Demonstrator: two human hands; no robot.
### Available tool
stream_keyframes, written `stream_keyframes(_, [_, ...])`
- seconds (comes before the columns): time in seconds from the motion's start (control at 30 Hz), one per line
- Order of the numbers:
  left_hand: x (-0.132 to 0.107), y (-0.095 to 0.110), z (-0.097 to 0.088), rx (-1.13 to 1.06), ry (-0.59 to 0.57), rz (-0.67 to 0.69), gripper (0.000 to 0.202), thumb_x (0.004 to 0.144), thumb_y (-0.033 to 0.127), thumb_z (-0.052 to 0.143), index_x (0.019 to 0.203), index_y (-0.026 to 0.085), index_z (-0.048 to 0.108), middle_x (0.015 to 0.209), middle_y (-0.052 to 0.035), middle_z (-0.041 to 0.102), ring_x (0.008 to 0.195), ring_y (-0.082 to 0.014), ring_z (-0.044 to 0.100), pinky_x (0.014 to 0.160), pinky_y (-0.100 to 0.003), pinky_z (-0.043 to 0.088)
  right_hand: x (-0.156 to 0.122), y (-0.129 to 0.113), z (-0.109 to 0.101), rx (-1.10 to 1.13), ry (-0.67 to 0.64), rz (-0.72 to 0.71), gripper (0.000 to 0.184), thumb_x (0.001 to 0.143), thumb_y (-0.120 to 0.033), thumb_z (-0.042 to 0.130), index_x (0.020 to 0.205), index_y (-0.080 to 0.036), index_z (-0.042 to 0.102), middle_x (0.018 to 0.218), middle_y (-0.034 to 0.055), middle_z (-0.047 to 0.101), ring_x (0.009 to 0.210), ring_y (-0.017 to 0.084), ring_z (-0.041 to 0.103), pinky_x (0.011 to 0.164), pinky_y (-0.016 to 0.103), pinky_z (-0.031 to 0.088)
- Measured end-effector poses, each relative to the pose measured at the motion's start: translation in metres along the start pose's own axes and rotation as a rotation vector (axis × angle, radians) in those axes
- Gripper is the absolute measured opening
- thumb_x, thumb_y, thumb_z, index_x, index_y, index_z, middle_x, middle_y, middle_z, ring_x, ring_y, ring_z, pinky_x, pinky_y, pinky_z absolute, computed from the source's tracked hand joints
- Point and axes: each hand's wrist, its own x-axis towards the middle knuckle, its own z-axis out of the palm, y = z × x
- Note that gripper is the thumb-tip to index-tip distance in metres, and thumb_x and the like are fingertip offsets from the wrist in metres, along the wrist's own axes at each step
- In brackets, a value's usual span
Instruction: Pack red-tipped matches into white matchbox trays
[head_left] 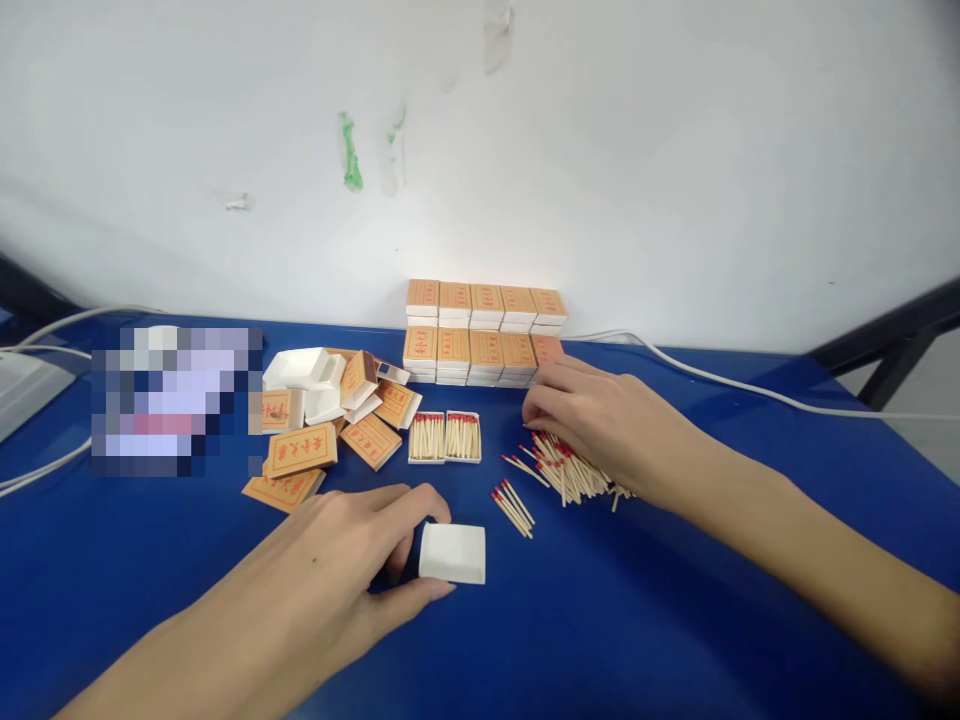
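My left hand (360,560) grips a small white matchbox tray (453,554) at its left end, between thumb and fingers; no matches show inside. At the right, my right hand (577,405) hovers over or touches a loose pile of red-tipped matches (577,475). Its fingers are curled together, and what the fingertips hold, if anything, is hidden. A few matches (513,508) lie apart, left of the pile. Beyond the tray stand two matchbox trays side by side, the left filled tray (426,438) and the right filled tray (463,438), both packed with matches.
Stacked matchboxes (486,350) stand in rows against the white wall (675,180). Left of centre lies a jumble of orange sleeves (302,450) and white trays (296,368). A blurred-out object (176,400) rests farther left. A white cable (720,396) crosses the blue table (675,620) at the back right.
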Motion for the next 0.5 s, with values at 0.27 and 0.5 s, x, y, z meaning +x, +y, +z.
stream_keyframes(0.27, [-0.001, 0.002, -0.001, -0.001, 0.006, 0.005, 0.011, 0.105, 0.036, 0.073, 0.112, 0.034, 0.064, 0.081, 0.0101, 0.063, 0.062, -0.0110, 0.056, 0.056, -0.027, 0.033, -0.012, -0.014, -0.015, 0.287, 0.273, 0.125, 0.006, 0.108, -0.018, 0.066, 0.103, -0.021, 0.067, 0.100, 0.0036, 0.074, 0.081, 0.017, 0.070, 0.068, 0.031, 0.053])
stream_keyframes(0.5, [-0.002, 0.006, -0.005, -0.002, -0.010, -0.017, 0.010, 0.105, 0.036, 0.073, 0.112, 0.032, 0.066, 0.080, 0.0089, 0.063, 0.061, -0.0117, 0.057, 0.055, -0.028, 0.031, -0.043, -0.045, -0.022, 0.683, 0.342, 0.318, 0.017, 0.109, -0.036, 0.071, 0.123, -0.036, 0.080, 0.103, -0.0039, 0.082, 0.085, 0.016, 0.075, 0.072, 0.029, 0.058])
